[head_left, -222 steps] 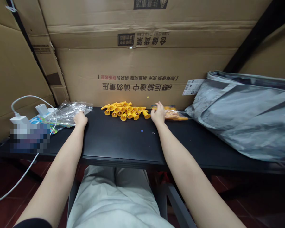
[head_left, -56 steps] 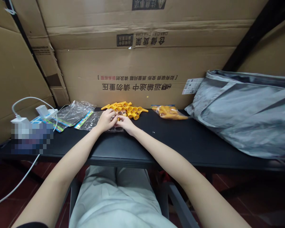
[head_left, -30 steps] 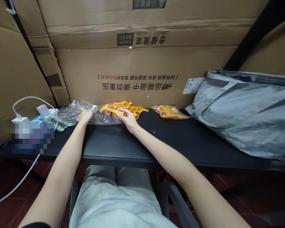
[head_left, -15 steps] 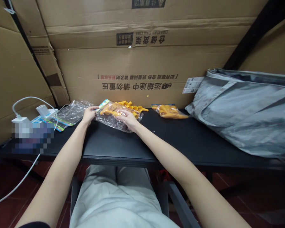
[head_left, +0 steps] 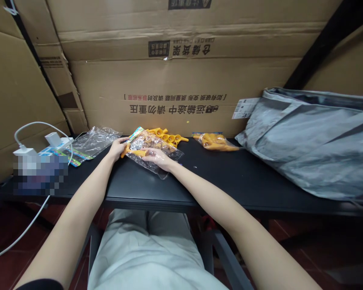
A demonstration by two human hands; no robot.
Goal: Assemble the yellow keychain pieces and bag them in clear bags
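Observation:
My left hand is closed on the left edge of a clear plastic bag with a colourful header strip. My right hand is at the front of this bag, its fingers closed round the wide end of a yellow toy pipe whose stem points left. Whether these fingers are inside the plastic or over it, I cannot tell. A second yellow pipe lies by my left fingertips. Behind the bag is a pile of yellow pipes with cup-shaped ends, partly covered by the film.
To the right lies a filled bag of yellow pipes, then a large grey fabric bag. Flattened clear packaging, white chargers and a cable are on the left. A cardboard wall stands behind the black table.
My right hand has drawn slightly left and nearer with the pipe. The clear bag has shifted towards me, and my left hand has moved a little right. A yellow pipe now shows by my left fingertips.

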